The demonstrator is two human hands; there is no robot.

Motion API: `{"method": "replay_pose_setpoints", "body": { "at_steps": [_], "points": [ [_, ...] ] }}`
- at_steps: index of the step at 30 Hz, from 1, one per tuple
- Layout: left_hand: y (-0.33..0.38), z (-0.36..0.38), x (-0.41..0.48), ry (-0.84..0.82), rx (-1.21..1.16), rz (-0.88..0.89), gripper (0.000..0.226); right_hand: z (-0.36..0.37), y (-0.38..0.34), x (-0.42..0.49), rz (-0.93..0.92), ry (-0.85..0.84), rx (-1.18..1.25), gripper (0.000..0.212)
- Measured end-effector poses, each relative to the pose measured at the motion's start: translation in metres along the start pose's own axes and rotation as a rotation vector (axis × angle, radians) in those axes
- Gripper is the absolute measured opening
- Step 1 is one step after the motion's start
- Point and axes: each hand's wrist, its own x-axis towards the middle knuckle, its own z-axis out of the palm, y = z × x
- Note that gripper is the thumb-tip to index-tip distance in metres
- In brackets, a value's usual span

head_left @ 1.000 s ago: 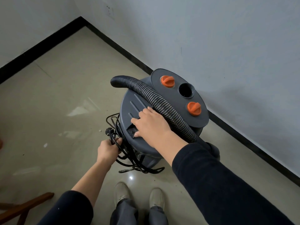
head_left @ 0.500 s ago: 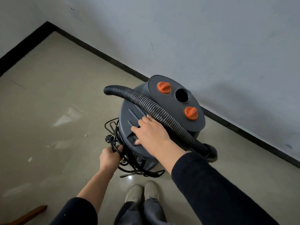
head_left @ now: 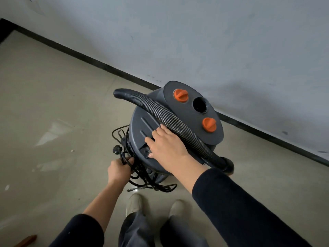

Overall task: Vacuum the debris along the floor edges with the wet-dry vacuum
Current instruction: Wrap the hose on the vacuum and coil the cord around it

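A dark grey wet-dry vacuum stands on the floor close to the wall, with two orange knobs and a round port on its top panel. Its black ribbed hose lies draped across the lid. My right hand rests flat on the lid beside the hose, fingers straight. My left hand grips a bundle of black power cord hanging at the vacuum's left side, with the plug just above my fist.
A grey wall with a black baseboard runs diagonally behind the vacuum. The beige floor shows small specks of debris. My shoes are right below the vacuum. A piece of brown wood lies at the bottom left.
The view has swung right along the wall, so the corner has slid out to the left. Both hands keep the same hold on the vacuum and cord.
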Motion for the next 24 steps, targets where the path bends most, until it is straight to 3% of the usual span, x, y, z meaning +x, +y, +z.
{"method": "replay_pose_setpoints", "body": {
  "at_steps": [4,24],
  "points": [
    [-0.002,0.025,-0.011,-0.027,0.012,0.014,0.022,0.001,0.014,-0.026,-0.002,-0.062,-0.211,0.039],
    [-0.002,0.2,-0.086,-0.072,-0.067,-0.015,0.014,0.09,0.13,-0.158,0.18,-0.01,0.008,0.038]
  ]
}}
